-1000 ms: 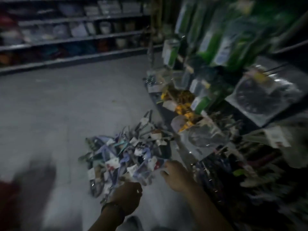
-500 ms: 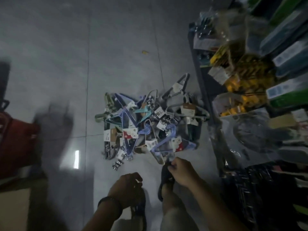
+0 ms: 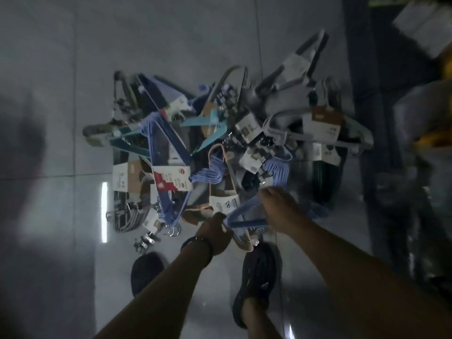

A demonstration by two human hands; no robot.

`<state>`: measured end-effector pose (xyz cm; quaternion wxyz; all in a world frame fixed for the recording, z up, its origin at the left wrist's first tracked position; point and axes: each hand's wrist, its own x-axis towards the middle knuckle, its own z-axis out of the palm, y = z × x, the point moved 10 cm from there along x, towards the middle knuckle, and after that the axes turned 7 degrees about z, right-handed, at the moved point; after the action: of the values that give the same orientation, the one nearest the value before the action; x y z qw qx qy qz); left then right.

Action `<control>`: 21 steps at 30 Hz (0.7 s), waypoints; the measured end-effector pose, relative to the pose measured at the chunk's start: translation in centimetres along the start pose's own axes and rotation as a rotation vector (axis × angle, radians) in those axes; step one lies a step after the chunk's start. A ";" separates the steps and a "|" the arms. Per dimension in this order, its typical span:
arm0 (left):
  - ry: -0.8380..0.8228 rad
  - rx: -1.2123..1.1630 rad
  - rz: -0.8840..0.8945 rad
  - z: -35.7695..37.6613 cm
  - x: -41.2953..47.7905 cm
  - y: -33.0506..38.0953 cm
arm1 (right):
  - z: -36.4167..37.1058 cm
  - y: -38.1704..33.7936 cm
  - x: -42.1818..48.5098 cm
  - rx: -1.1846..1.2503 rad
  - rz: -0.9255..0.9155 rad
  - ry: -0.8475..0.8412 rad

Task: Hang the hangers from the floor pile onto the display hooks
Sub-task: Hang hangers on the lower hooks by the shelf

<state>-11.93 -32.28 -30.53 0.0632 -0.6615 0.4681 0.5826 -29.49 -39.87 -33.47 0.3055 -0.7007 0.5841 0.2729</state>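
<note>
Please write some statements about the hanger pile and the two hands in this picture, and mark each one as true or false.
1. The hanger pile lies on a tiled floor. True.
2. Both hands are raised far above the pile. False: the left hand and the right hand are down at the near edge of the pile, on a blue hanger bundle.
3. The left wrist wears a dark band. True.
4. All hangers are the same colour. False: blue, teal and grey ones show.
5. Some bundles carry paper labels, such as a red and white label. True.
6. The person is barefoot. False: dark shoes show.
</note>
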 end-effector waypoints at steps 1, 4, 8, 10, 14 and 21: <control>0.007 -0.019 -0.025 0.7 1.7 -1.3 | 0.9 -0.6 1.6 -0.092 -0.050 0.006; 0.015 -0.095 -0.017 2.8 4.5 -3.8 | 4.1 -1.0 4.5 -0.220 -0.090 -0.070; 0.102 -0.316 0.052 3.9 4.0 -5.7 | 5.3 -0.7 5.6 -0.279 -0.056 -0.052; 0.153 -0.472 0.044 3.5 2.9 -7.0 | 4.7 -1.1 5.3 -0.315 -0.086 -0.013; 0.150 -0.773 0.014 2.6 0.2 -8.0 | 0.7 -2.1 2.5 -0.149 -0.101 0.170; 0.079 -0.811 0.194 -0.5 -3.7 -5.1 | -5.3 -8.6 -2.1 0.314 0.072 0.127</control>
<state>-7.66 -27.72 -29.62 -0.2755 -0.6074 0.2632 0.6970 -21.23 -41.32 -27.47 0.3636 -0.6390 0.6623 0.1441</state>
